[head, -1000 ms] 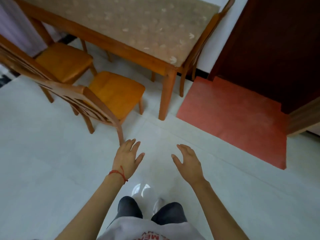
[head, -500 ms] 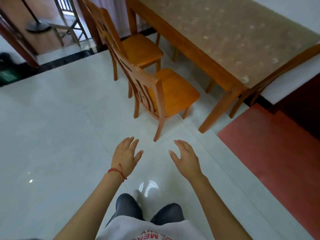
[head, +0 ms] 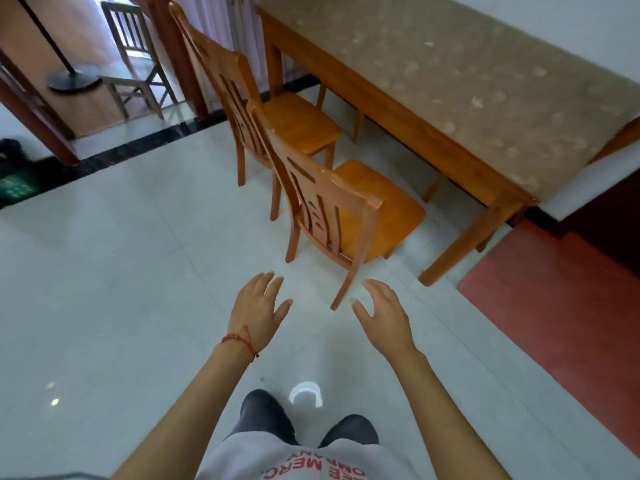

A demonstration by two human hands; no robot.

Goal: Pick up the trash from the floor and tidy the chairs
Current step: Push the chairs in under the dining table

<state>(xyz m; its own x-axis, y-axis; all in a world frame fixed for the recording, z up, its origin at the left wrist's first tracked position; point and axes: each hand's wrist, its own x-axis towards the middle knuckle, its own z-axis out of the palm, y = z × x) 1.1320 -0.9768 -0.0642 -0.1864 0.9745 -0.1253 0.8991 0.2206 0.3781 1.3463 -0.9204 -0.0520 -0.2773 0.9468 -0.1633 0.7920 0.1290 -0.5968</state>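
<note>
Both hands are hanging empty over the white tiled floor (head: pixel 104 271), the left hand (head: pixel 255 313) and right hand (head: pixel 384 317) with fingers loosely spread. Just ahead of them the nearer wooden chair (head: pixel 339 209) is standing pulled out from the dining table (head: pixel 467 98), the second chair (head: pixel 263 109) beyond it. Right of the right hand a red mat (head: pixel 571 306) is lying; open floor is stretching away to the left.

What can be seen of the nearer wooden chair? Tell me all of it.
The nearer chair looks like orange-brown varnished wood, with a glossy solid seat, a tall back of vertical slats with cut-outs, and plain legs. It stands upright on the pale tiled floor, pulled out from the table, its seat facing the table and its back towards the person. Another matching chair stands just beyond it. Neither the left hand nor the right hand touches it.
</note>
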